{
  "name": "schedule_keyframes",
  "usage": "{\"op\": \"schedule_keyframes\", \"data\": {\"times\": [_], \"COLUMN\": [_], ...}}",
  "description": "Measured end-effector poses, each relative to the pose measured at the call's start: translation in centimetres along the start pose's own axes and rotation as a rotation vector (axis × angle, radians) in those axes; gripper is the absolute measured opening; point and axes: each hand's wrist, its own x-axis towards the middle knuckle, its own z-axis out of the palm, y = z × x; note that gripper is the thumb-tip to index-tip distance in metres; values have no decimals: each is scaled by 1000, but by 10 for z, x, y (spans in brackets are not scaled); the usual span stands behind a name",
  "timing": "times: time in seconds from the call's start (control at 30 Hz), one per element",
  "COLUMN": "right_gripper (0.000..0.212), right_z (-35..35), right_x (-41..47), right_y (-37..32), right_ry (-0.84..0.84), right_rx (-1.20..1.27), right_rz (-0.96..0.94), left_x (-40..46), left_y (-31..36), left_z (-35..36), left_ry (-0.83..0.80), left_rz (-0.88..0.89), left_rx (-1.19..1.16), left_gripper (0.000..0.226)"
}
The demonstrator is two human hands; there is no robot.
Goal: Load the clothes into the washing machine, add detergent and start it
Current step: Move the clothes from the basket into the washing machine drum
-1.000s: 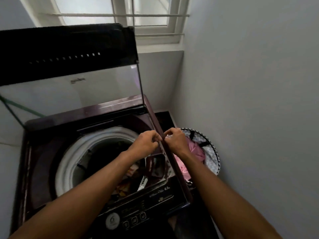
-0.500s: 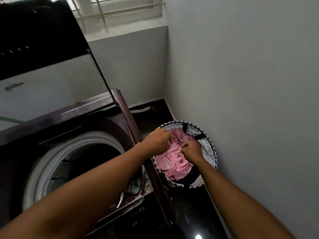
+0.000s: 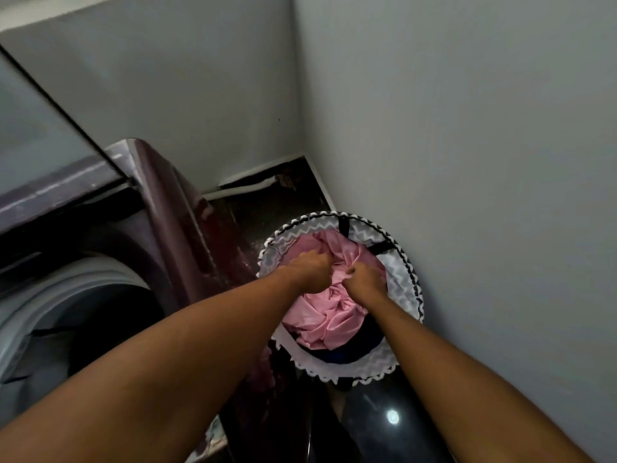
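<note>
A round laundry basket (image 3: 405,262) with a grey zigzag lining and a black-and-white rim stands on the floor in the corner, right of the washing machine. A pink garment (image 3: 322,324) lies bunched on top inside it, over a dark blue one (image 3: 360,350). Both my hands are down in the basket. My left hand (image 3: 312,269) grips the pink cloth at its upper left, and my right hand (image 3: 365,279) pinches a fold of it just beside. The dark maroon top-load washing machine (image 3: 173,208) fills the left, with its drum opening (image 3: 76,309) showing.
The raised glass lid (image 3: 36,128) of the machine leans at the upper left. Grey walls close in behind and to the right of the basket. A dark glossy floor (image 3: 387,419) runs between the machine and the right wall, with a white pipe (image 3: 240,190) along the back.
My view swung right and down from the machine to the basket. Both hands left the machine's right edge, reached into the basket and took hold of the pink garment.
</note>
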Motion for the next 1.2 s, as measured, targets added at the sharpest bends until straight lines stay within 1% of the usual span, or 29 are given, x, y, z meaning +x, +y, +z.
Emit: {"op": "schedule_keyframes", "data": {"times": [0.1,0.2,0.23,0.33,0.4,0.43,0.5,0.57,0.6,0.7,0.73,0.77,0.8,0.87,0.93,0.97,1.03,1.1,1.17,1.2], "right_gripper": [19,29,32,44,41,35,18,22,21,13,12,11,11,10,5,8,20,15,20,20], "right_z": [25,66,71,81,80,80,79,78,78,65,59,53,47,31,8,-4,-23,-41,-58,-65], "right_x": [21,56,57,65,72,78,83,83,81,57,48,40,32,15,-5,-15,-32,-48,-60,-67], "right_y": [4,15,10,2,1,2,4,4,5,2,1,-2,-6,-17,-36,-45,-59,-76,-92,-100], "right_ry": [-87,-134,-137,-122,-119,-102,13,109,145,259,264,225,141,-14,-12,9,64,90,56,15], "right_rx": [20,-137,-177,-268,-286,-261,-134,37,111,237,293,373,491,754,900,921,867,743,641,485], "right_rz": [-60,-157,-182,-228,-236,-238,-228,-114,-104,-152,-148,-108,-32,107,174,177,121,42,28,-24], "left_x": [26,45,49,61,71,76,76,70,66,55,49,41,34,16,-5,-18,-41,-65,-89,-101], "left_y": [-14,-25,-27,-29,-29,-30,-27,-24,-25,-33,-36,-36,-36,-30,-25,-21,-18,-14,-11,-12], "left_z": [15,23,25,30,39,44,49,51,53,56,53,46,40,20,-4,-15,-33,-48,-62,-69], "left_ry": [-68,-63,-74,-90,-85,-79,-59,-11,16,64,78,86,92,80,71,70,69,110,220,286], "left_rz": [-59,-111,-125,-141,-120,-123,-153,-188,-215,-282,-306,-333,-343,-309,-202,-155,-72,1,50,85], "left_rx": [42,134,155,159,126,112,61,-6,-46,-157,-190,-209,-222,-228,-224,-221,-249,-288,-334,-358], "left_gripper": [42,57,57,48,47,50,58,65,67,68,69,70,71,65,52,47,37,28,13,6]}}
